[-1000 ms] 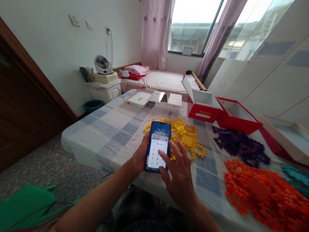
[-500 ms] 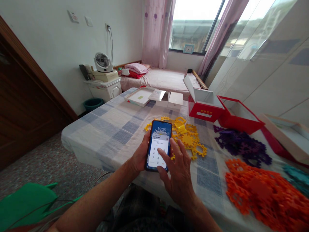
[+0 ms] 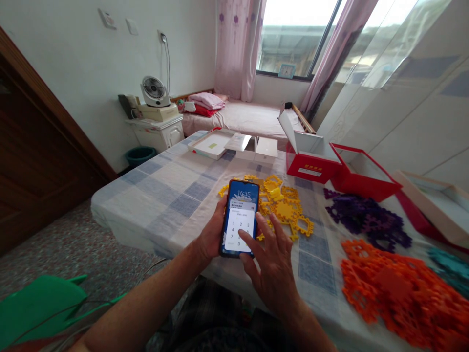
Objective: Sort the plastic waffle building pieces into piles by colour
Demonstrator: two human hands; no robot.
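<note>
A smartphone [image 3: 234, 237] is held upright over the near side of the table, its lit screen showing 16:35 and a number keypad. My left hand [image 3: 211, 234] wraps round its left edge, the fingers behind it partly hidden. My right hand [image 3: 273, 254] is over the screen's right side with fingers apart, the index fingertip at the middle of the keypad and the thumb by the lower right corner. Just behind the phone lie yellow interlocking plastic pieces [image 3: 286, 211], partly covered by the phone and my right hand.
Purple pieces [image 3: 366, 220], orange pieces [image 3: 399, 288] and teal pieces [image 3: 449, 266] lie on the right of the checked tablecloth [image 3: 146, 195]. Red boxes [image 3: 311, 168] stand behind them. White boxes [image 3: 266, 149] and a shallow tray-like lid [image 3: 208, 144] sit at the far edge. A green chair [image 3: 40, 308] stands lower left.
My right index fingertip has moved slightly down the keypad, from its upper row to around the middle. The phone stays in my left hand; the view has shifted slightly.
</note>
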